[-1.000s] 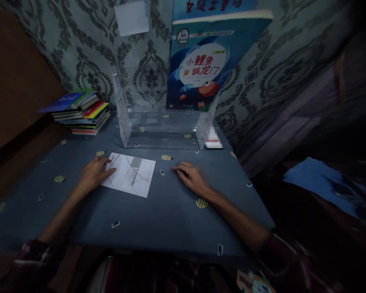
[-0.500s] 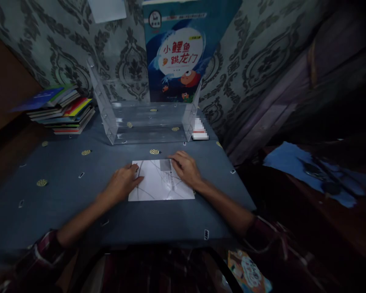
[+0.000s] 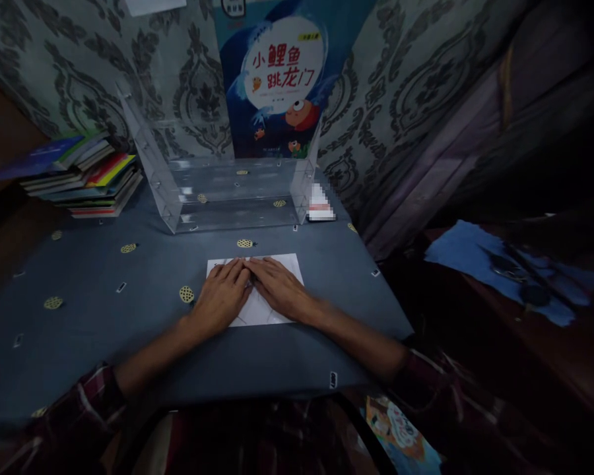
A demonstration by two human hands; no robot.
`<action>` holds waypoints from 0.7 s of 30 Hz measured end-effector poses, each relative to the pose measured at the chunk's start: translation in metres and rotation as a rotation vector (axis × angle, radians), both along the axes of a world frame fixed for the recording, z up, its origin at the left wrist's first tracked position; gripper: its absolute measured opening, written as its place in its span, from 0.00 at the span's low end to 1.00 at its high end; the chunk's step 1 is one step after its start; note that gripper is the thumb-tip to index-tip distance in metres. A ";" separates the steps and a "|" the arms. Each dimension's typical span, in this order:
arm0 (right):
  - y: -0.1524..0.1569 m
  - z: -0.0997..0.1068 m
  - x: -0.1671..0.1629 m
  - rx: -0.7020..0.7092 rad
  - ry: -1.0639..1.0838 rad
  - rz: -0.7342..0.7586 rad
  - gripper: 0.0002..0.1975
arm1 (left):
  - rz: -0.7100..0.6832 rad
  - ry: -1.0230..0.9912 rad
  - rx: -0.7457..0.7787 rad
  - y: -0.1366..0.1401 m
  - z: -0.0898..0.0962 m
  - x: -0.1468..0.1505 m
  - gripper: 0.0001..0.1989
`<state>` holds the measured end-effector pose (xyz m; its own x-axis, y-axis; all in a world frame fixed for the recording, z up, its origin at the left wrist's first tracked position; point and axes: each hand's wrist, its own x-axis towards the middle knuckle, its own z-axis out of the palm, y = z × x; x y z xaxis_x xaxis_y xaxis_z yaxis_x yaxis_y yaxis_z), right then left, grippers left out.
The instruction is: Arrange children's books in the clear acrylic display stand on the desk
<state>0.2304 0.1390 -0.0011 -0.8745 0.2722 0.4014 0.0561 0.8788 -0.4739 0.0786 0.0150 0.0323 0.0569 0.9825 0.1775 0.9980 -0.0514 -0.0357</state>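
A white printed sheet or thin booklet (image 3: 258, 314) lies flat on the dark grey-blue tablecloth (image 3: 202, 369), near the table's front edge. My left hand (image 3: 222, 295) rests flat over its left half, fingers stretched out. Over the middle and right lies my right hand (image 3: 283, 288), likewise flat. The fingertips of both hands come together near the sheet's upper middle. Most of its print is covered by the hands, and I cannot tell whether it has more than one page.
Behind the sheet stands a clear plastic rack (image 3: 159, 188). A large blue picture book (image 3: 277, 132) is upright behind it. Stacked books (image 3: 96, 185) sit at the left. A blue cloth (image 3: 462, 254) with dark objects lies on the right; a colourful book (image 3: 398, 429) is below the table edge.
Both hands have moved inward from the sheet's sides and now lie flat across its middle. The sheet's right edge has shifted slightly left, along with the whole view.
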 end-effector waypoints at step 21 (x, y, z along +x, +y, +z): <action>-0.009 0.014 0.012 0.086 -0.135 -0.172 0.20 | 0.059 0.069 -0.067 -0.004 0.009 0.007 0.16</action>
<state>0.2423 0.1300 0.0126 -0.8654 0.3921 0.3120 0.2666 0.8875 -0.3758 0.0855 0.0111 0.0411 0.0085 0.9940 0.1093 0.9947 0.0028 -0.1026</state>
